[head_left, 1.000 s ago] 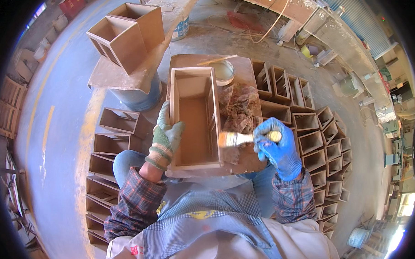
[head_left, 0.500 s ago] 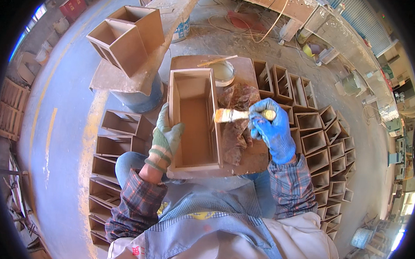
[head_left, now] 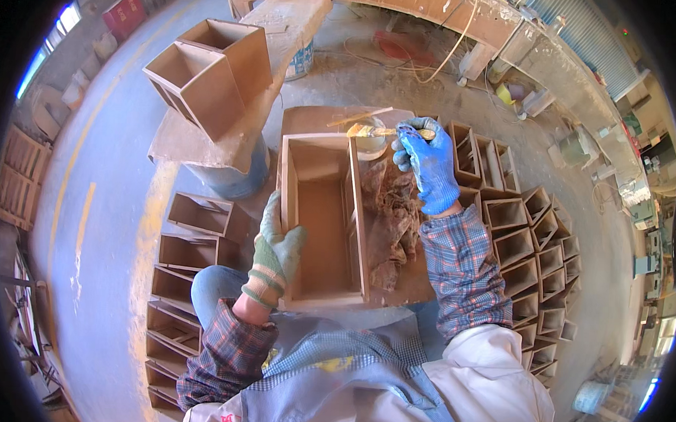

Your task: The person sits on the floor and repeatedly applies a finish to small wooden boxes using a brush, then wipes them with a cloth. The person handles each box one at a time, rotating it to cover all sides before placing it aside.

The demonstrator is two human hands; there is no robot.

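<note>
1. Reloading, judging by the brush (head_left: 372, 130) tip at the small tub (head_left: 373, 144), upper centre; right hand (head_left: 427, 163) closed round its handle.
2. Steadying the box (head_left: 324, 222) mid-frame, left hand (head_left: 277, 247) clamped on its left wall.
3. Calling next for carrying the loaded brush back down to the box.
4. Looking brown, open-topped, oblong, bare inside.
</note>
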